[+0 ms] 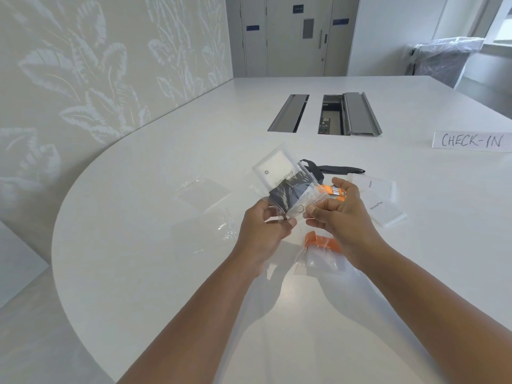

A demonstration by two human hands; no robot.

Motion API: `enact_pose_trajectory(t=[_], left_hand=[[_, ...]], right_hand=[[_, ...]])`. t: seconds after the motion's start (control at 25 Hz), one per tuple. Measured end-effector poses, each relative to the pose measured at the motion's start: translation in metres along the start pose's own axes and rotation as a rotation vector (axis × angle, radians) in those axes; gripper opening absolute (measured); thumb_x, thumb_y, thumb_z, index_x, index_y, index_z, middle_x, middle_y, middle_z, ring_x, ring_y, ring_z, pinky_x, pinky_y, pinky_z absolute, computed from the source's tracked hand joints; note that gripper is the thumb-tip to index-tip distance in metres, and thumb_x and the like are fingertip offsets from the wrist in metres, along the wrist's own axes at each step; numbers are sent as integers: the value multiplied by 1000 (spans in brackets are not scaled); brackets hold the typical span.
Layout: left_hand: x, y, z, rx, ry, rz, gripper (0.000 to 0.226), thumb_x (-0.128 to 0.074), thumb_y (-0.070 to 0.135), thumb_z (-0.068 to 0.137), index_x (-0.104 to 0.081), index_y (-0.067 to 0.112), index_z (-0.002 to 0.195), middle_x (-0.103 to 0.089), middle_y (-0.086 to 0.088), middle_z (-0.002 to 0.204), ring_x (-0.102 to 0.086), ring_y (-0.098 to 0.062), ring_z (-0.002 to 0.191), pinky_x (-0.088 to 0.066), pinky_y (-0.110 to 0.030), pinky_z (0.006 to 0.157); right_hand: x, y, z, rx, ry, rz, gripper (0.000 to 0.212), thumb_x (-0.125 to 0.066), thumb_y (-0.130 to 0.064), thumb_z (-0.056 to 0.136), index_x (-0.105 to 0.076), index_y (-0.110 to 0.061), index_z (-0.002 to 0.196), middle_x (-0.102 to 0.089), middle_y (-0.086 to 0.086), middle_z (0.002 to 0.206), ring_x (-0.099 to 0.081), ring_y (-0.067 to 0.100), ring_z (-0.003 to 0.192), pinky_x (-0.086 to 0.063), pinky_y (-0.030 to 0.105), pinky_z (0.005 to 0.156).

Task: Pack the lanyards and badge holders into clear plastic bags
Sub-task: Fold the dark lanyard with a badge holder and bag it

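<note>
- Empty clear bags (203, 193): 2 or so lie flat on the table (133, 273), left of the left hand. Risk: nearly invisible on white, easily missed.
- Left hand (266, 231): fingers closed in a pinch on the near left corner of the held bag (288, 187), raised off the table.
- Held bag: between both hands; contains 1 badge holder (275, 169) and a folded black lanyard (288, 196). Risk: its metal ring sits at the mouth, so it may snag or block the seal, or the contents may slide out if tipped.
- Right hand (339, 209): thumb and forefinger pinched on the bag's near right corner, other fingers curled.
- Packed orange bag (321, 253): on the table under the right wrist.
- Beyond the right hand: loose black lanyard (332, 169), orange lanyard (336, 192), 2 name cards (383, 200), not yet packed.
</note>
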State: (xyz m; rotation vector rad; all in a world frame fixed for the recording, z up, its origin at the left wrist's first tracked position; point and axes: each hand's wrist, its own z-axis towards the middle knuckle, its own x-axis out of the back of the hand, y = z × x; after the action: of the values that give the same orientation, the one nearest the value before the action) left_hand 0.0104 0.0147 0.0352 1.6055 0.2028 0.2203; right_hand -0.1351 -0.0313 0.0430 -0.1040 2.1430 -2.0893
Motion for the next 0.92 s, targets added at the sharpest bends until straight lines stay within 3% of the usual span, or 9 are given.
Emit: enact_pose_trajectory(t=[0.2, 0.32, 0.48, 0.6, 0.76, 0.92], left_hand=[[1, 4, -2, 41, -33, -94, 35, -68, -4, 85, -63, 28, 99, -68, -8, 86, -61, -20, 79, -55, -38, 85], [2, 5, -2, 58, -20, -122, 34, -67, -7, 84, -64, 24, 96, -67, -8, 81, -62, -20, 75, -54, -37, 84], [4, 3, 1, 89, 28, -147, 27, -74, -3, 80, -67, 19, 95, -73, -6, 79, -68, -19, 75, -58, -34, 85], [3, 1, 1, 97, 34, -160, 24, -77, -1, 79, -69, 12, 97, -74, -6, 79, -69, -19, 75, -59, -31, 81], [0, 1, 0, 74, 57, -157, 21, -77, -3, 77, -68, 2, 95, -69, -11, 77, -66, -18, 70, -58, -33, 86], [-3, 1, -1, 64, 9, -170, 28, -74, -10, 76, -66, -9, 103, -59, -16, 79, -67, -14, 65, -57, -29, 84]], right_hand=[[2, -2, 0, 50, -25, 52, 69, -67, 5, 87, -29, -14, 141, -76, 9, 76, -71, 22, 79, -58, 41, 86], [1, -3, -1, 98, -32, 50, 70, -68, 6, 86, -30, -11, 142, -75, 4, 71, -71, 17, 75, -58, 34, 80], [1, -4, -4, 59, -53, 59, 76, -73, -1, 85, -26, -19, 142, -75, 7, 77, -71, 14, 75, -59, 34, 82], [-1, -3, -8, 18, -72, 102, 78, -75, -3, 83, -28, -18, 143, -73, 13, 82, -70, 22, 81, -57, 38, 87], [0, -4, -6, -28, -38, 160, 76, -75, 1, 82, -31, -16, 141, -73, 20, 90, -70, 25, 82, -57, 36, 79], [-2, 0, -3, 30, 8, 49, 66, -71, 4, 85, -35, -17, 135, -69, 2, 69, -68, 15, 70, -57, 35, 80]])
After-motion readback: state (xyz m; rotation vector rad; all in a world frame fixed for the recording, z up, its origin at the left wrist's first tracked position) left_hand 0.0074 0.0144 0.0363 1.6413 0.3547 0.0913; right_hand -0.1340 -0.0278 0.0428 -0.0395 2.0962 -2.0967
